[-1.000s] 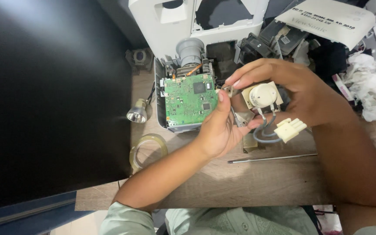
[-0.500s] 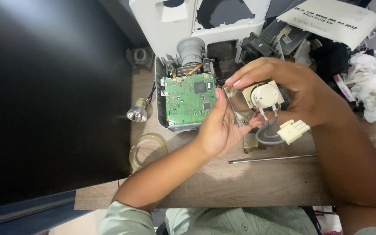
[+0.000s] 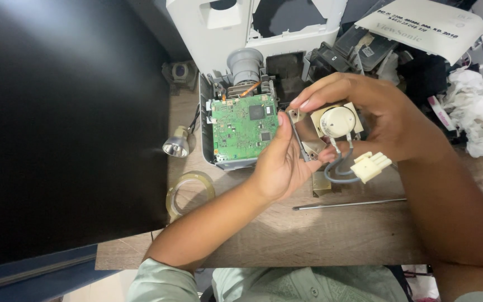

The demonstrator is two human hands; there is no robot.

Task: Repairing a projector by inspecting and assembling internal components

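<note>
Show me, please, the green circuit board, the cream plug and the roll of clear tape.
green circuit board [image 3: 244, 127], head view, middle of its face.
cream plug [image 3: 370, 166], head view, its body.
roll of clear tape [image 3: 172, 196], head view, left rim.

Both forearms are raised forward; the left hand [image 3: 280, 165] is curled shut, the right hand [image 3: 375, 114] cupped just beside it.

Both forearms are bare, with no watch or rings. A pale green buttoned shirt [image 3: 264, 285] fills the lower frame. Its short sleeve [image 3: 157, 279] shows lower left.
</note>
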